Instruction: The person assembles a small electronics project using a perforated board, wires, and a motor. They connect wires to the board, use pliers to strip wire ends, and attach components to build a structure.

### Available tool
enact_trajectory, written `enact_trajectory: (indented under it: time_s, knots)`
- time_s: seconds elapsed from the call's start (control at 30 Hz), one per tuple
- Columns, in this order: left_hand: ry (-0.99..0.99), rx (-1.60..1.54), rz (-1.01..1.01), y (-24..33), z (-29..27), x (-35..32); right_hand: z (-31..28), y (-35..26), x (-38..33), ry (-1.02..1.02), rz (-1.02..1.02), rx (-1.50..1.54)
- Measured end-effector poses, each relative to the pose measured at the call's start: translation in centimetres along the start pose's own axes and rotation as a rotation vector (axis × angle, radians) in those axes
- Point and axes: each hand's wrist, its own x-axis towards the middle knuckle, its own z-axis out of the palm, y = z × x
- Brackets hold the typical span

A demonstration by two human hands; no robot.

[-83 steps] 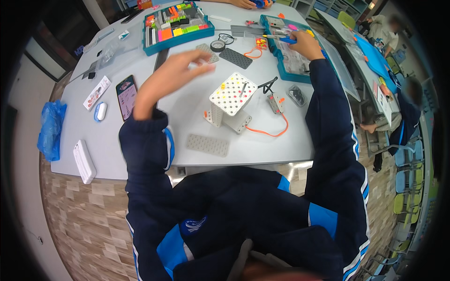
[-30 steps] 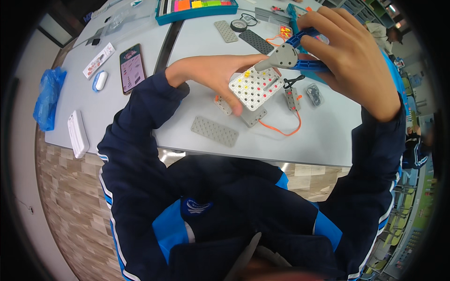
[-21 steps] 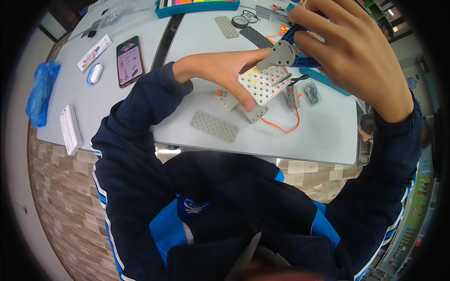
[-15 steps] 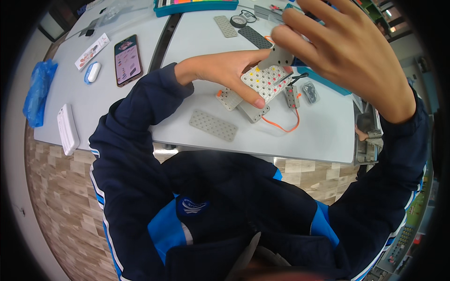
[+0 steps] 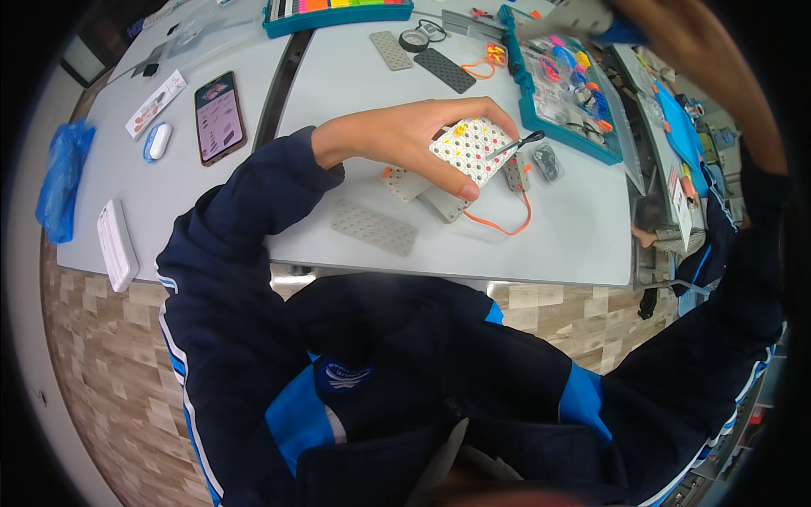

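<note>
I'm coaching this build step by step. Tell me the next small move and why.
Probably bring the right hand down to the white perforated plate. The left hand grips that plate on the table, while the right hand is raised over the teal parts box, blurred.

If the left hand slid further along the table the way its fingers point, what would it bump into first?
The left hand, gripping the white perforated block, points rightward. First in line seems to be the small grey part beside the block, then the teal parts tray; depth is uncertain.
</note>
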Motion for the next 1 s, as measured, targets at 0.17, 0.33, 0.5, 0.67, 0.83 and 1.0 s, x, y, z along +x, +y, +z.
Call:
enact_trajectory:
  time_s: [0.17,0.33,0.5,0.67,0.83,1.0]
  knots:
    - [0.014,0.052,0.046,-0.4,0.1,0.0,1.7,-4.2,0.6,-0.055,0.038,-0.022]
    - [-0.006,0.034,-0.024,-0.4,-0.1,-0.1,2.3,-5.7,1.9,0.050,0.092,0.048]
    - [-0.004,-0.092,-0.114,0.4,0.0,-0.3,2.8,-6.3,3.5,0.219,0.078,-0.125]
    - [-0.018,-0.031,-0.177,0.8,-0.1,-0.5,0.2,-6.3,4.6,0.153,0.007,-0.135]
    - [-0.002,0.025,-0.224,0.8,-0.3,-0.5,-3.7,-4.7,5.1,-0.029,-0.148,-0.103]
    - [-0.022,-0.121,-0.161,0.9,-0.1,-0.5,-1.2,-3.9,4.5,0.001,-0.204,0.103]
